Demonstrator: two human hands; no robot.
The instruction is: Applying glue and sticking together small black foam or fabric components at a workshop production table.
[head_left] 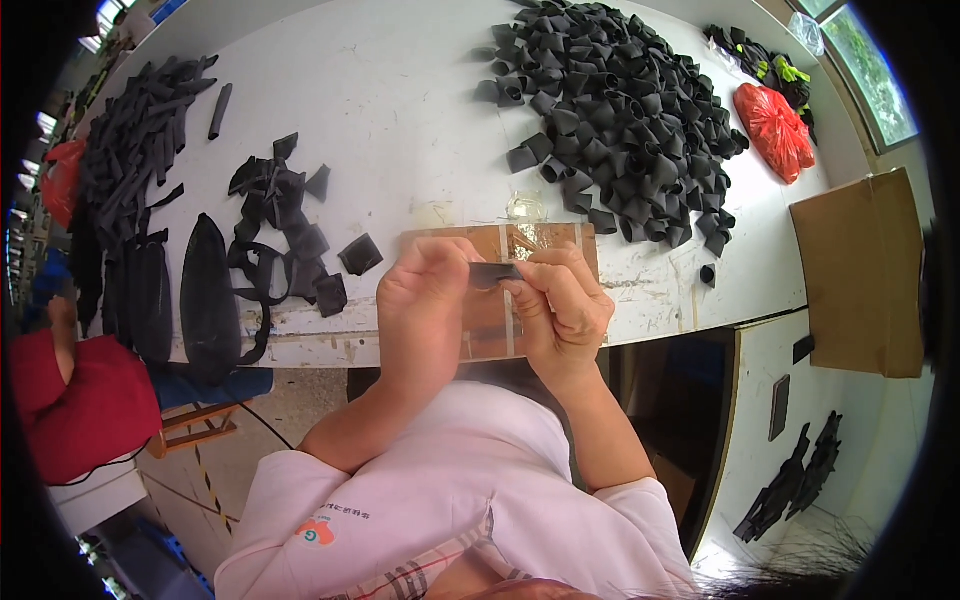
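Both my hands meet over a brown cardboard sheet [482,335] at the table's front edge. Between them a small black fabric piece [493,273] is stretched, pinched at each end. My left hand [428,290] has its fingers closed on the left end. My right hand [568,300] grips the right end with thumb and fingers. Far right of my hands lies a large heap of curled black fabric pieces [630,110]. Left of my hands several flat black squares [361,254] lie loose, with more in a pile [285,205].
Rolled black strips [140,120] are heaped far left, near long black fabric parts [210,290]. A red plastic bag [775,132] and a cardboard box [862,275] stand at right. A phone [779,407] lies on the lower shelf. A person in red [85,395] sits at left.
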